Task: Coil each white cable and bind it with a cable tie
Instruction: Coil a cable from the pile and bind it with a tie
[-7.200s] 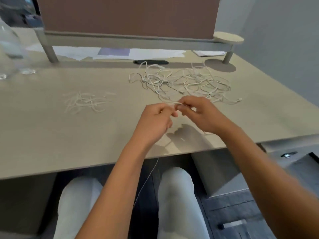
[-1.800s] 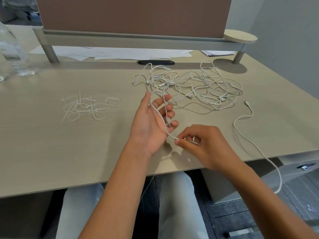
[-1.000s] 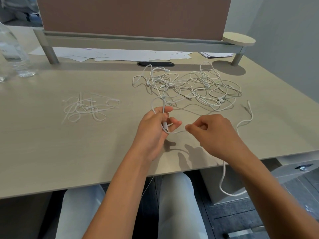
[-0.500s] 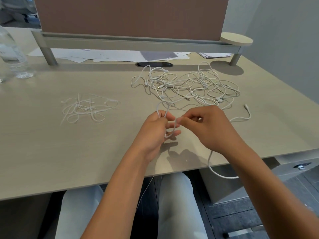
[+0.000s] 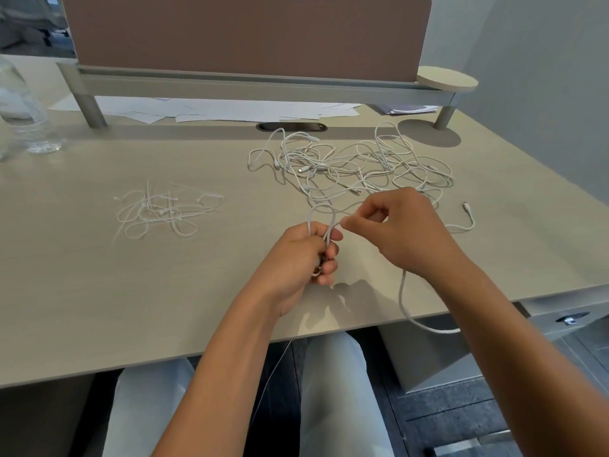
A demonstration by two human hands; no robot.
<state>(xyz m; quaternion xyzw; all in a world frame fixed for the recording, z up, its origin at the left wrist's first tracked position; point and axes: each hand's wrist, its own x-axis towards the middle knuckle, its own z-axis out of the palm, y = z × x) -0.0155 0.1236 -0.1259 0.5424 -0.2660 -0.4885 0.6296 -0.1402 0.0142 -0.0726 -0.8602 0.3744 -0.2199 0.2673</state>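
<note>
Two hands work over the worktop (image 5: pixel 99 291). My left hand (image 5: pixel 296 258) has its grip clamped on a few loops of the white cable (image 5: pixel 321 222), one loop standing above the fingers. My right hand (image 5: pixel 402 229) pinches the same cable just beside it; the slack hangs off the worktop edge. Tangled cables (image 5: pixel 356 166) lie beyond, the cable ties (image 5: pixel 164 209) well apart to the left.
</note>
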